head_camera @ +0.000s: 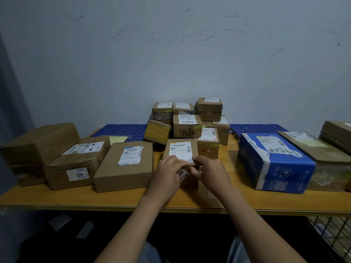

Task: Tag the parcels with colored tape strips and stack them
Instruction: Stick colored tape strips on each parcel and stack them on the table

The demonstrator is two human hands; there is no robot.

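A small brown cardboard parcel (180, 149) with a white shipping label on top stands on the wooden table (114, 202), near its front middle. My left hand (167, 171) grips the parcel's near left corner, fingers curled over the top edge. My right hand (209, 171) grips its near right corner, the thumb against the front face. A white sticker with handwritten digits shows between my hands on the front. No tape roll is in view. Behind it rises a pile of small parcels (187, 126), some bearing green or yellow tape strips.
To the left lie a flat brown box (125, 166), a box marked 40 (76, 164) and a larger one (38, 141). At the right are a blue-and-white carton (275, 162) and brown boxes (322, 154). A blue perforated mat (121, 130) lines the back. A wire basket (332, 236) sits lower right.
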